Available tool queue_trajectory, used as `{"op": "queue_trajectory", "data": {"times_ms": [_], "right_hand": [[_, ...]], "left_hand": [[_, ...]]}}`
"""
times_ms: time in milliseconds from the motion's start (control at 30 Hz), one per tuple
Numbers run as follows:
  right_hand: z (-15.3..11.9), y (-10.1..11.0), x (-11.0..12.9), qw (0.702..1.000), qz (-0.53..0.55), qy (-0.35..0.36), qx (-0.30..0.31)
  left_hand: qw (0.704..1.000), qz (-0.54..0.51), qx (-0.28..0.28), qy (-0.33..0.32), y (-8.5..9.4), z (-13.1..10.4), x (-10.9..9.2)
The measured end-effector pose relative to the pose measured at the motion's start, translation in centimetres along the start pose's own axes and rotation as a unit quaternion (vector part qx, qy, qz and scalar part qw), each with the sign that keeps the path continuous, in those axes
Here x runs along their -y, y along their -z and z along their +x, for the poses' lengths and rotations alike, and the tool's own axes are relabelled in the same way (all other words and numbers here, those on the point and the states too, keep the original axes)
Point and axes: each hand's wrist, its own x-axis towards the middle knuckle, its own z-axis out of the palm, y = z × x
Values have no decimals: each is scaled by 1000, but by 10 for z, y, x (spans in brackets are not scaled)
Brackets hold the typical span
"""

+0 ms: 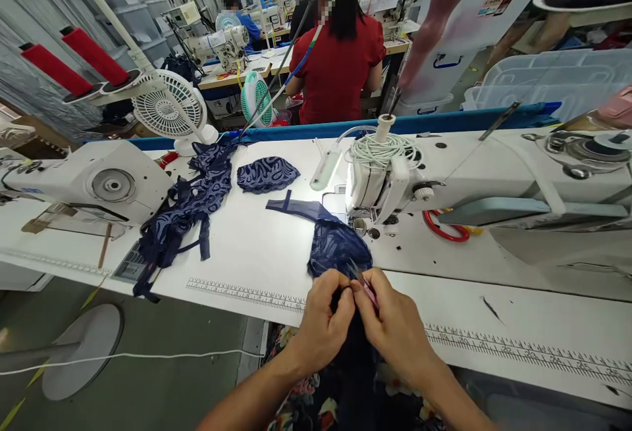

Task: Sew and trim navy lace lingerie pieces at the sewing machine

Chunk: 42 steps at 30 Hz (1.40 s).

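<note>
A navy lace bra piece [340, 247] lies at the table's front, its cup just beyond my fingers and a band reaching left. My left hand [326, 316] is closed, pinching the dark fabric at the near edge. Close against it, my right hand [390, 319] is closed around small pink-handled thread snips [369, 291], whose metal tips point up over the lace. The fingertips of both hands meet at the fabric, and what lies between them is partly hidden. Dark cloth hangs below the hands over my lap. The sewing machine head [375, 184] stands right behind the lace.
A loose lace cup [268, 175] and a heap of navy lace pieces [190, 201] lie left. Another machine [89, 177] stands at far left, near a white fan [170, 103]. Printed rulers [247, 294] run along the front edge. A person in red [340, 66] sits beyond the table.
</note>
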Motion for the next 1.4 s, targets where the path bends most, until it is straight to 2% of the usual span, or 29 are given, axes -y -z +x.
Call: {"op": "queue_trajectory", "data": {"times_ms": [133,367,533,633,733,867,1000,1400], "right_hand": [[-3,0,-10,996,53,-45,-63],[-3,9,-17,994,89,-62,-15],[-20,22,-5,989,93,-97,-60],[-39,24,-1,992,90,-85,-3],[-50,16,-1,996,20,-78,45],[-48,7,-5,993,-19,-102,48],[-43,6,-7,989,1,-132,68],[-41,5,-8,985,53,-144,76]], "left_hand": [[999,29,-20,11,6,-3,4],[999,-15,22,20,12,2,4],[998,-39,23,46,11,3,-1],[998,-44,10,54,9,2,-1],[998,-43,6,55,8,2,-1],[997,-45,6,58,7,2,-3],[997,-47,1,61,6,-1,-3],[997,-51,-1,65,5,-2,-1]]}}
